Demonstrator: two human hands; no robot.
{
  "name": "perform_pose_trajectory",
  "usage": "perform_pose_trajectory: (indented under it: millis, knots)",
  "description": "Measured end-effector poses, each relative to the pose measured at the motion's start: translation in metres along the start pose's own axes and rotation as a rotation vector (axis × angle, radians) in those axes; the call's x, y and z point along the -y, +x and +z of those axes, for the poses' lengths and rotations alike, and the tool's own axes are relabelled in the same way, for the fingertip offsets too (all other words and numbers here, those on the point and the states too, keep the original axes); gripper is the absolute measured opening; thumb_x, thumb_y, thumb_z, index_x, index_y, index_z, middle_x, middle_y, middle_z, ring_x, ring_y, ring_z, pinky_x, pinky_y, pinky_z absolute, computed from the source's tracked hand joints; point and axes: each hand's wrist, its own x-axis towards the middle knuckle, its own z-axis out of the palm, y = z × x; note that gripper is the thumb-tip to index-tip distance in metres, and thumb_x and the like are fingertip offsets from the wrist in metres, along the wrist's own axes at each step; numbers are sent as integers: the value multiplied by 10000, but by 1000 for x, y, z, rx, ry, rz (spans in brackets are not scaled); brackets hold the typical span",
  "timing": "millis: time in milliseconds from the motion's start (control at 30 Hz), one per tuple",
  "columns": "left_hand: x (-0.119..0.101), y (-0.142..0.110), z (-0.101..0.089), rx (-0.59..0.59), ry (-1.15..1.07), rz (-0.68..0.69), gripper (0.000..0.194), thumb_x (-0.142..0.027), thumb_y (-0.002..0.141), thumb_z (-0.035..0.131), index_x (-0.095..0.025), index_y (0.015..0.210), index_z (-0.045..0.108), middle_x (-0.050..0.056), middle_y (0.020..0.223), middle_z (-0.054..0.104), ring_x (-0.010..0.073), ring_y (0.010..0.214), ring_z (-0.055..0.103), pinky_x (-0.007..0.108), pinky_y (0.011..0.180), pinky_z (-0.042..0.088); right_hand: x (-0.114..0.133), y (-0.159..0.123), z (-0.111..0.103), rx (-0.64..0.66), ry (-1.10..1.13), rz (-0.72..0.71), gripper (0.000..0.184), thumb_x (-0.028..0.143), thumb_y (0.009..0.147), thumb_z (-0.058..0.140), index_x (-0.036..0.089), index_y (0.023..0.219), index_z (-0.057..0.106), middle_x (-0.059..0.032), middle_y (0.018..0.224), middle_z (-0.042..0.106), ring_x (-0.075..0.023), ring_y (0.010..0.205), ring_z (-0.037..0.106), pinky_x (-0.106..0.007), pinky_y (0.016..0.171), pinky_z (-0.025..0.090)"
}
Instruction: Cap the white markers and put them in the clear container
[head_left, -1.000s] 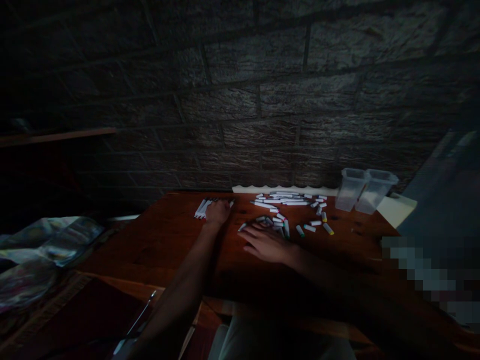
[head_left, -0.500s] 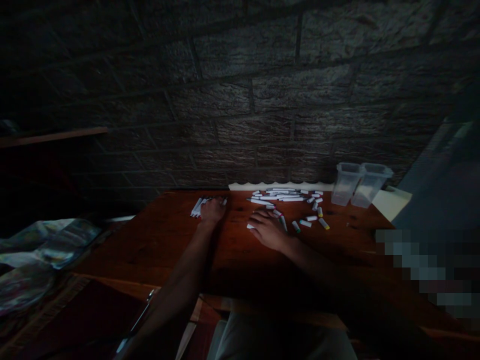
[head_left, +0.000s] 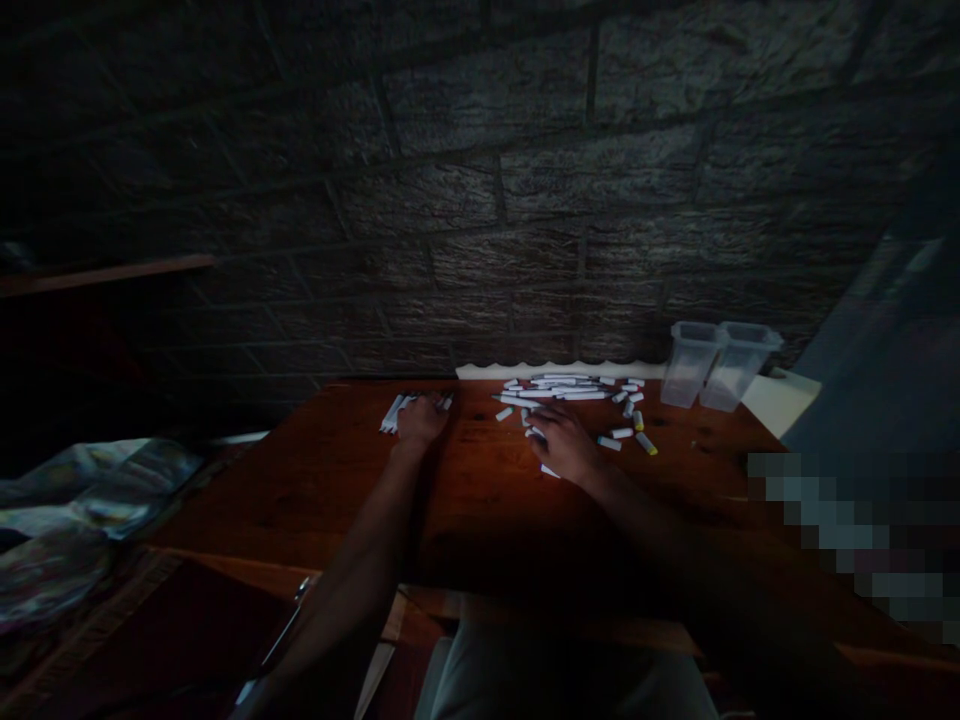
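On a dim wooden table [head_left: 480, 500] my left hand [head_left: 420, 420] rests closed over a bundle of white markers [head_left: 391, 412] that stick out on both sides of it. My right hand [head_left: 564, 445] lies palm down among loose white markers and caps [head_left: 577, 390] scattered at the table's far side; its fingers curl over a few pieces and a white piece [head_left: 550, 471] shows under its near edge. Whether that hand grips anything is too dark to tell.
Two clear plastic containers [head_left: 716, 365] stand at the far right by a white sheet [head_left: 780, 400]. A dark brick wall [head_left: 480, 200] backs the table. Crumpled wrapping or cloth [head_left: 75, 500] lies low on the left. A blurred patch covers the right edge.
My right hand has moved away from me and to the right, into the scattered markers. My left hand has stayed on its bundle. The view has shifted slightly.
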Motion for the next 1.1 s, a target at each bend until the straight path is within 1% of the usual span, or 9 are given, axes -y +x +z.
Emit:
perform_pose_trajectory:
  millis: [133, 300, 467, 633, 700, 767, 900, 1000, 1100]
  knots:
    - [1, 2, 2, 3, -10, -6, 387, -441, 854, 489, -226, 1094, 703, 130, 1086, 725, 306, 1029, 657, 345, 818, 488, -4, 1, -2, -9, -1, 17, 246, 230, 913, 499, 166, 1085, 662, -94, 1144, 674, -206, 1138, 557, -334, 1038, 380]
    - [2, 1, 4, 23, -21, -15, 361, -398, 844, 499, -221, 1076, 712, 133, 1090, 723, 311, 1012, 664, 349, 799, 492, -18, 5, -1, -36, -8, 58, 255, 266, 936, 469, 171, 1072, 662, -95, 1140, 665, -199, 1105, 570, -322, 1013, 402]
    - [0, 2, 3, 13, -33, 12, 372, -422, 849, 500, -229, 1097, 699, 119, 1074, 728, 303, 1019, 662, 336, 797, 486, -28, 16, 9, 30, -5, 10, 374, 295, 975, 403, 152, 1281, 562, -125, 1382, 530, -198, 1303, 447, -348, 1094, 337]
    - [-1, 1, 1, -19, -24, 28, 382, -450, 878, 469, -248, 1128, 675, 109, 1132, 708, 297, 1088, 627, 357, 875, 467, -23, 23, 13, 101, -55, -60, 359, 325, 991, 374, 166, 1201, 618, -117, 1334, 572, -215, 1276, 470, -385, 1094, 324]
    - [2, 1, 2, -54, -17, 3, 475, -488, 874, 470, -230, 1252, 598, 141, 1262, 639, 328, 1196, 553, 420, 948, 436, -21, 22, 10, 88, -63, -35, 347, 332, 985, 391, 169, 1176, 631, -119, 1315, 585, -221, 1253, 487, -384, 1082, 332]
    - [7, 2, 4, -64, -16, -60, 657, -578, 855, 459, -186, 1382, 471, 186, 1419, 499, 373, 1321, 424, 503, 1022, 372, -22, 18, 6, 82, -75, 53, 351, 336, 983, 394, 173, 1193, 623, -119, 1293, 603, -223, 1227, 508, -370, 1064, 349]
    - [19, 9, 12, 83, -30, -198, 969, -778, 774, 371, -132, 1491, 288, 213, 1575, 209, 407, 1452, 128, 584, 1127, 181, -26, 12, -3, 83, -119, 219, 347, 307, 977, 391, 184, 1214, 612, -113, 1203, 663, -228, 1152, 569, -337, 1007, 387]
    - [24, 13, 16, 172, -38, -231, 1058, -840, 726, 326, -143, 1517, 233, 201, 1591, 146, 416, 1454, 77, 604, 1136, 127, -29, 9, -7, 74, -147, 283, 330, 260, 955, 407, 177, 1180, 633, -121, 1122, 698, -250, 1073, 614, -350, 944, 426]
    - [23, 12, 16, 207, -27, -219, 1082, -852, 705, 321, -160, 1528, 203, 176, 1600, 121, 408, 1456, 53, 601, 1142, 98, -30, 8, -10, 67, -159, 352, 321, 244, 926, 441, 158, 1148, 656, -137, 1060, 717, -275, 1022, 638, -367, 891, 451]
